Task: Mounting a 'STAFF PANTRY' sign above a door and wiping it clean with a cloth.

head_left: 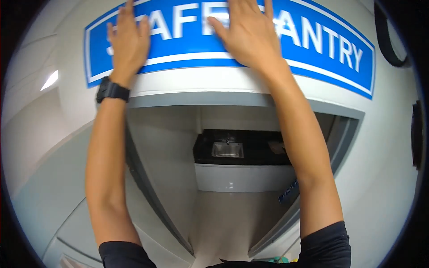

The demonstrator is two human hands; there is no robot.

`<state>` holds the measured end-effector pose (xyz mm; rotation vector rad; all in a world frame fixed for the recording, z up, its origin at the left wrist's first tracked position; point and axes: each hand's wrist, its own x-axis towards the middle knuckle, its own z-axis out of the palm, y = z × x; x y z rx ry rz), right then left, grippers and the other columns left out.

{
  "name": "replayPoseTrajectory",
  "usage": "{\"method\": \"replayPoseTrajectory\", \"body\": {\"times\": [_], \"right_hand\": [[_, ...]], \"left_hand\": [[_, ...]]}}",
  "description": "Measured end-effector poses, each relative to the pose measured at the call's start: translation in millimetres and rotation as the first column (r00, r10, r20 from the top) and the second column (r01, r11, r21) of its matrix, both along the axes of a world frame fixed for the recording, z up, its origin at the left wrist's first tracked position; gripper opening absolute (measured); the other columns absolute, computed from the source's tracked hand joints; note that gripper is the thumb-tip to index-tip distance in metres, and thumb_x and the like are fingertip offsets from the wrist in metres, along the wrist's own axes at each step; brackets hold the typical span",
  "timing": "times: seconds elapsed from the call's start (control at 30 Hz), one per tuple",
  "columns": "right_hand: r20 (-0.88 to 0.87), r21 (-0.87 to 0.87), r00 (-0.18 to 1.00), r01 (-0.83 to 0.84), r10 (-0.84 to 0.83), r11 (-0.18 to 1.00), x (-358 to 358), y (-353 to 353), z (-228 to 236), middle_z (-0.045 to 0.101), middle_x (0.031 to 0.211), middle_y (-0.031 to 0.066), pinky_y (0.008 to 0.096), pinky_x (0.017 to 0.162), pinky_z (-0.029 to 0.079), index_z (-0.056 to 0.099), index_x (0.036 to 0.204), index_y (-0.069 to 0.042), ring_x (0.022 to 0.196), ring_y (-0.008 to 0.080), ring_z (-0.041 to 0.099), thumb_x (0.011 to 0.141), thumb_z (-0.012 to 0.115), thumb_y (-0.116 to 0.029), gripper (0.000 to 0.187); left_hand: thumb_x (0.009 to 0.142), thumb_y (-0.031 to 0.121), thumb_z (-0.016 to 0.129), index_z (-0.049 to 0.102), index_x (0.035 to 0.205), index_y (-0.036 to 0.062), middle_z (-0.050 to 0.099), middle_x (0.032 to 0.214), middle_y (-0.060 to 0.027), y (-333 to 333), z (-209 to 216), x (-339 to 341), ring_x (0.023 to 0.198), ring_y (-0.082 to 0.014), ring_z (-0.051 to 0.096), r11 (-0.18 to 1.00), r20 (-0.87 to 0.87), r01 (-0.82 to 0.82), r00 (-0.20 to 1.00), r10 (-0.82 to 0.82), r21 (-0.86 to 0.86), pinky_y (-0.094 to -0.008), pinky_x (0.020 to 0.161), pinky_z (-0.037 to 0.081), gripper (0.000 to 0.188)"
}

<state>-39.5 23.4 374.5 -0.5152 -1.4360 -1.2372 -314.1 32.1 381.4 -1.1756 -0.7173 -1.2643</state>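
Both my arms reach up to a long blue sign with white lettering and a white border, on the white wall above a doorway. My left hand lies flat against the sign's left part, fingers spread. A black watch is on that wrist. Near the sign's middle, my right hand presses flat with its thumb stretched out to the left, covering some of the letters. The upper fingertips of both hands come close to or pass the picture's top edge.
Below the sign is a grey door frame. Through it a black counter with a steel sink shows above a white front panel. A small blue sign is low at the right. A dark strap-like object hangs at the upper right.
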Motion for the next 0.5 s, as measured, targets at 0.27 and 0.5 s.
{"method": "replayPoseTrajectory", "body": {"times": [0.27,0.5], "right_hand": [[0.023,0.064,0.994,-0.108,0.107,0.992,46.9,-22.1,7.9,0.032,0.149,0.028,0.056,0.117,0.011,0.018,0.149,0.003,0.143,0.0403,0.023,0.098,0.041,-0.045,0.074],[-0.119,-0.168,0.973,0.175,-0.197,0.97,164.5,2.4,2.6,0.017,0.155,0.0252,0.0555,0.118,0.008,0.011,0.151,0.001,0.147,0.036,0.012,0.099,0.037,-0.05,0.077]], "left_hand": [[0.1,0.04,0.036,0.032,0.15,0.0141,0.038,0.151,-0.0137,3.1,-6.4,85.6,0.141,-0.0313,0.033,0.996,-0.092,0.087,0.992,-0.085,0.026,-0.0501,0.118,0.014,0.056],[0.096,0.051,0.035,0.035,0.148,0.0179,0.041,0.149,-0.0141,14.9,-2.6,99.3,0.137,-0.0323,0.039,0.997,-0.063,0.052,0.997,-0.049,0.054,-0.0545,0.117,0.014,0.062]]}}
